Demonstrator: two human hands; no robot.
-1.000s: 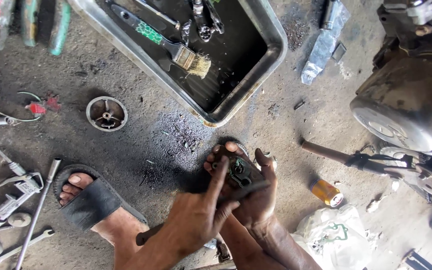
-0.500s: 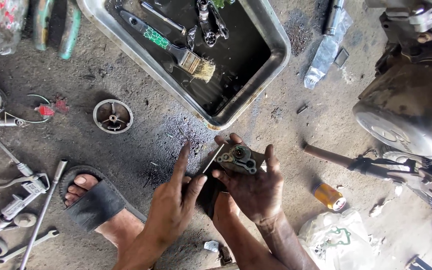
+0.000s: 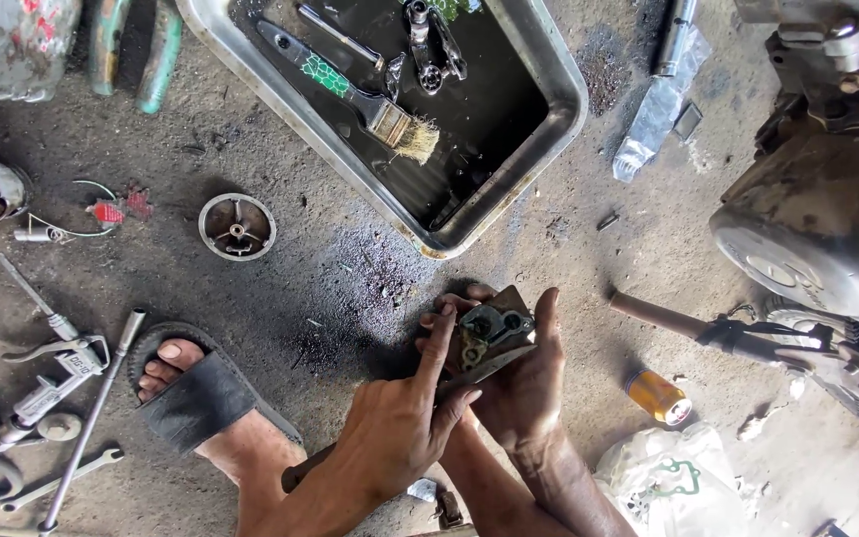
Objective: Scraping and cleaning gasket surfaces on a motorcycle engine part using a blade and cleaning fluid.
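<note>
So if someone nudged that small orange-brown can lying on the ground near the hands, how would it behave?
The orange can lies on its side, so it would probably roll. The gritty concrete floor might stop it soon. It looks small and thin-walled, likely light, though how full it is cannot be seen.

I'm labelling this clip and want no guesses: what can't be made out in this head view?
- Metal part: its underside is hidden by the right hand, which cradles it; the left hand covers its near-left edge.
- Tray: far end cut off by the top edge.
- Engine: cut off by the right edge.
- Plastic bag: contents too blurred to tell.
- Tools: partly cut off at the left edge.
</note>
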